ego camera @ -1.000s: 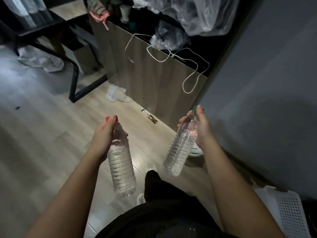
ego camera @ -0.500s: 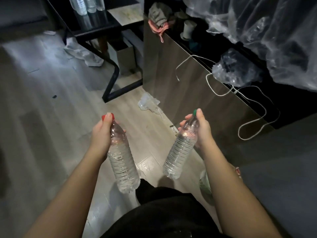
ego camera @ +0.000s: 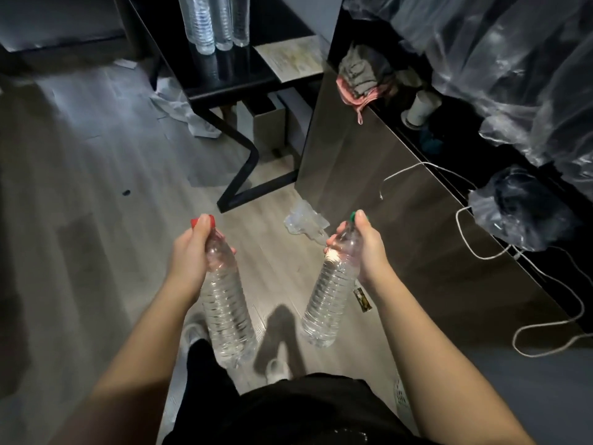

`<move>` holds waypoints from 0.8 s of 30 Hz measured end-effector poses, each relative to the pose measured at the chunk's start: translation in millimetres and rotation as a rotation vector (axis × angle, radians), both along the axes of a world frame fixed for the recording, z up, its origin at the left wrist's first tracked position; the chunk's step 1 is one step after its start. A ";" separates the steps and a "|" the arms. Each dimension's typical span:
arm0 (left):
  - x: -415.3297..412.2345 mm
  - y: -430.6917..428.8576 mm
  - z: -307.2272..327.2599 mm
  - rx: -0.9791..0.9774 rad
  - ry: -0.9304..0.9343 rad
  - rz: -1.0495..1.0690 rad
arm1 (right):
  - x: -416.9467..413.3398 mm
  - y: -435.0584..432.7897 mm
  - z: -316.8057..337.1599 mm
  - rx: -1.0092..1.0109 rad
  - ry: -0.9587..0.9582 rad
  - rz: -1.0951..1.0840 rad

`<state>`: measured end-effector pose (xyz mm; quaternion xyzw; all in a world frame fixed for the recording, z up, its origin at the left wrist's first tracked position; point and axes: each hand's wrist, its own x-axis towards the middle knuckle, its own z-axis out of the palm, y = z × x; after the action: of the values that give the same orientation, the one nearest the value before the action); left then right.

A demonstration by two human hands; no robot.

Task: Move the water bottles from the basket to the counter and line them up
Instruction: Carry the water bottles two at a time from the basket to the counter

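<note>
**A cluttered, lived-in room at home**

A wood-fronted cabinet (ego camera: 369,226) stands on pale plank flooring (ego camera: 96,175). On its dark top lie crumpled clothes (ego camera: 362,81), a paper cup (ego camera: 420,107) and clear plastic sheeting (ego camera: 513,59); a loose white cord (ego camera: 460,231) trails down its front. Beyond its far end is a black bench (ego camera: 231,78) bearing water bottles (ego camera: 205,24). Crumpled plastic (ego camera: 305,221) lies at its foot.

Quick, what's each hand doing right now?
Left hand: closed, holding the red-capped bottle near its top.
Right hand: closed, holding the green-capped bottle near its top.
</note>
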<state>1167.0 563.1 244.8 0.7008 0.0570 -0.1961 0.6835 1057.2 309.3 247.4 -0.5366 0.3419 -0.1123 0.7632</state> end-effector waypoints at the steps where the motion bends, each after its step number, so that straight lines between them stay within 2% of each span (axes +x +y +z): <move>1: 20.0 5.4 -4.0 0.016 -0.010 -0.010 | 17.1 4.5 -3.1 -0.026 0.017 -0.006; 6: 114.3 29.8 -15.7 0.070 -0.034 -0.036 | 91.5 34.5 -11.0 -0.088 0.058 -0.095; 14: 263.5 76.7 1.7 0.086 -0.029 -0.167 | 219.8 104.6 7.8 -0.081 0.047 -0.156; 24: 392.5 88.1 4.1 0.084 -0.098 -0.221 | 344.1 113.2 5.1 -0.102 0.050 -0.090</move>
<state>1559.5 651.2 249.0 0.7396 -0.0457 -0.2331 0.6297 1401.3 422.5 252.5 -0.5618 0.3784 -0.1503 0.7202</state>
